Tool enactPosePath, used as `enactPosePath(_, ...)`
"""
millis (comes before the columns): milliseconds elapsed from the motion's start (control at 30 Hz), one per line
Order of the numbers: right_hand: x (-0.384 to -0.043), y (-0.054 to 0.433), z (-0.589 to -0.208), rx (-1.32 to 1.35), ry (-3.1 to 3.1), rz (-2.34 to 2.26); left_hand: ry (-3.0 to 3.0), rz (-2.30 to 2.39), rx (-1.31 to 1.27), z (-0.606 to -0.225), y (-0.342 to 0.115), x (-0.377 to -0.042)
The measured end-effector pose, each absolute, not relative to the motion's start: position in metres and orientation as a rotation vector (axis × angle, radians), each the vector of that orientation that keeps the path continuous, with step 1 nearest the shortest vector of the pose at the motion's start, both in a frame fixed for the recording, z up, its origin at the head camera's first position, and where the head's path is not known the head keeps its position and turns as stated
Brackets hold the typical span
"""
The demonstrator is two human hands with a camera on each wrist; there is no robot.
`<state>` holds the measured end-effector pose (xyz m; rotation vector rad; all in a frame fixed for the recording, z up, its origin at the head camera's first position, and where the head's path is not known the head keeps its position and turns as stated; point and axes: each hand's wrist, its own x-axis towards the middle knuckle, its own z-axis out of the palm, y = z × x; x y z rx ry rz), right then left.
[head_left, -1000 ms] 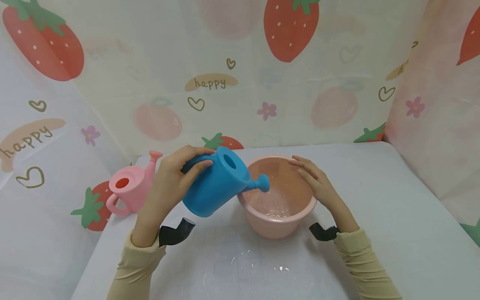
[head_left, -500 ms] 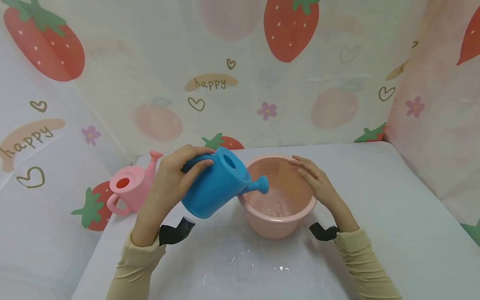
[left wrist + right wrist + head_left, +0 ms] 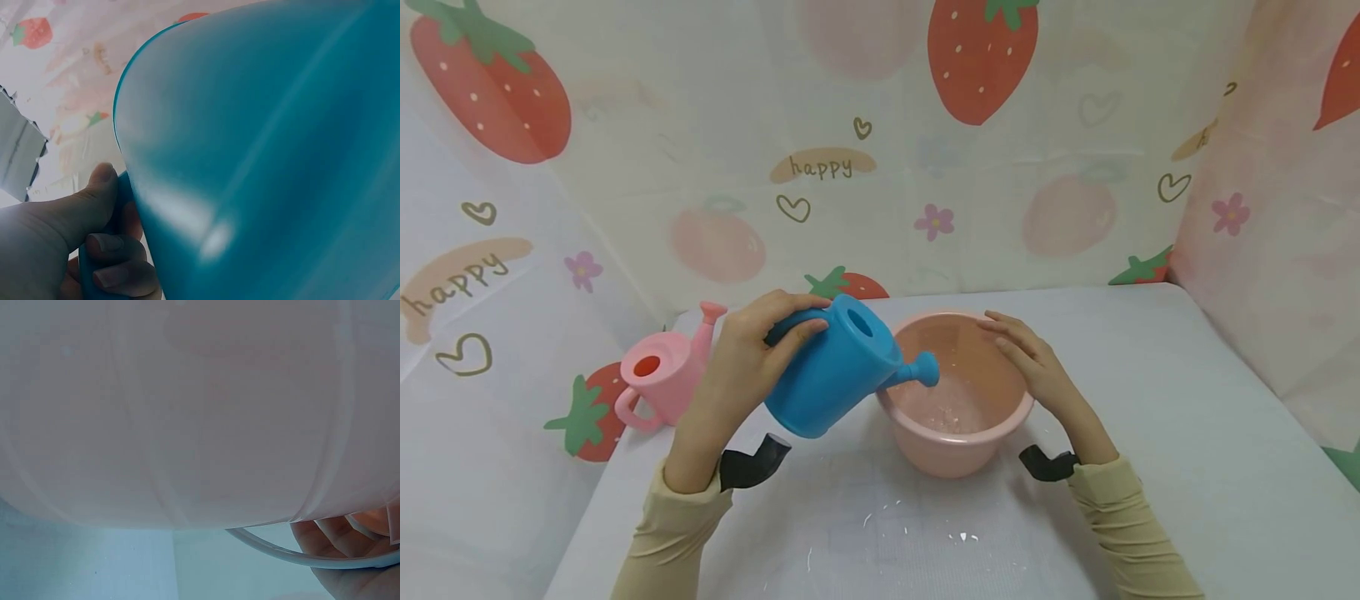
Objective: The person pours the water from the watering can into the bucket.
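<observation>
My left hand (image 3: 752, 350) grips the handle of a blue watering can (image 3: 835, 367), fingers curled round it. The can is tilted to the right, its sprinkler spout (image 3: 922, 369) over the left side of a pink basin (image 3: 951, 454). Rippling water (image 3: 951, 417) glints in the bottom of the basin. On the basin's right side, my right hand (image 3: 1030, 358) holds the rim, with fingers laid over the edge. The can's body (image 3: 250, 144) fills most of the left wrist view, and the basin's outer wall (image 3: 187, 412) most of the right wrist view.
A pink watering can (image 3: 662, 371) stands upright at the table's left edge, partly hidden by my left forearm. Water drops (image 3: 962, 537) lie on the white table (image 3: 1210, 433) in front of the basin. A strawberry-print curtain (image 3: 865, 192) encloses the back and sides.
The water in the basin ripples differently from frame to frame. Both hands, the tilted blue can and the basin stay almost in place.
</observation>
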<state>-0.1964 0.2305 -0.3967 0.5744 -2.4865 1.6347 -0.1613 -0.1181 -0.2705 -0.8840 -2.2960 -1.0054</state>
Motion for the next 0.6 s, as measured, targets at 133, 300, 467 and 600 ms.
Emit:
enactPosePath(133, -0.197, 0.231, -0.3979, 0.571, -2.487, 1.629, -2.29, -1.001, -0.891, -0.2709, -0.1184, -0.1616)
enactPosePath(300, -0.196, 0.2309, -0.397, 0.575, -2.485, 1.628, -2.285, -0.995, -0.897, -0.2713, -0.1184, -0.161)
enactPosePath(467, -0.1961, 0.2306, -0.3969, 0.58, -2.481, 1.629, -2.284, -0.999, -0.91, -0.2709, -0.1187, -0.1603)
enactPosePath(600, -0.1964, 0.2305, -0.397, 0.582, -2.481, 1.634, -2.286, -1.008, -0.911, -0.2709, -0.1186, -0.1597)
